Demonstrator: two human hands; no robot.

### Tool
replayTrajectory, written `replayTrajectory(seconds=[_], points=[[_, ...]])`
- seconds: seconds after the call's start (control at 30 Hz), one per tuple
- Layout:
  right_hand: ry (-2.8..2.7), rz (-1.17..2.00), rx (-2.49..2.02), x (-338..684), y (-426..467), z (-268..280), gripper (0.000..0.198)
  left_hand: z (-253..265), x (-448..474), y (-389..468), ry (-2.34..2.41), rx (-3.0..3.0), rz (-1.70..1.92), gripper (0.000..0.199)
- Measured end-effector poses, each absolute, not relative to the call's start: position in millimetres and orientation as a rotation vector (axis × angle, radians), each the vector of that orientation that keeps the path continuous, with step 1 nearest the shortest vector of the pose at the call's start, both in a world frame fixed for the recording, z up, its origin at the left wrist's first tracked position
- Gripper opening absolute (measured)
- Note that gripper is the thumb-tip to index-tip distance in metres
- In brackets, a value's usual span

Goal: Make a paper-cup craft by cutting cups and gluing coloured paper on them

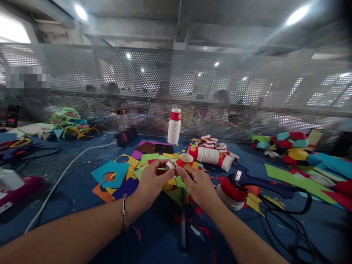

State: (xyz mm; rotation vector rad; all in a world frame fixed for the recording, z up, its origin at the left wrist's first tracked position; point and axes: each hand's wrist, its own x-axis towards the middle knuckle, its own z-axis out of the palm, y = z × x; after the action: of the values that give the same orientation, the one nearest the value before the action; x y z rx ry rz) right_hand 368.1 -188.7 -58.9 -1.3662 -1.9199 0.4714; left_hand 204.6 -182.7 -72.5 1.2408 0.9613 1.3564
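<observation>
Both my hands are close together over the middle of the table. My left hand [152,183], with a silver bracelet [124,209] at the wrist, pinches a small white cup piece [170,166] between thumb and fingers. Beside it, my right hand [200,186] grips the near side of a short red paper cup [185,158], its opening facing up. The cup's lower part is hidden by my fingers. Cut coloured paper [176,194] lies under my hands. A glue stick [183,227], or a similar clear rod, points towards me below them.
A tall stack of paper cups [173,128] stands behind, and another stack [207,156] lies sideways. To the right, a blue glue gun [264,183] rests on a red cup [232,194], its black cord looping nearby. Scissors [16,145] lie left; a perforated screen [154,73] rises behind.
</observation>
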Motion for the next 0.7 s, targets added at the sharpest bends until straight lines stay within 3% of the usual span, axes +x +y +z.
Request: replayTrajectory(seconds=[0.7], points=[[-1.823,0.615,-1.329,372.1,-185.1,-58.6,0.055,-64.0,204.4,-186.1,0.894,1.180,1.371,0.049]])
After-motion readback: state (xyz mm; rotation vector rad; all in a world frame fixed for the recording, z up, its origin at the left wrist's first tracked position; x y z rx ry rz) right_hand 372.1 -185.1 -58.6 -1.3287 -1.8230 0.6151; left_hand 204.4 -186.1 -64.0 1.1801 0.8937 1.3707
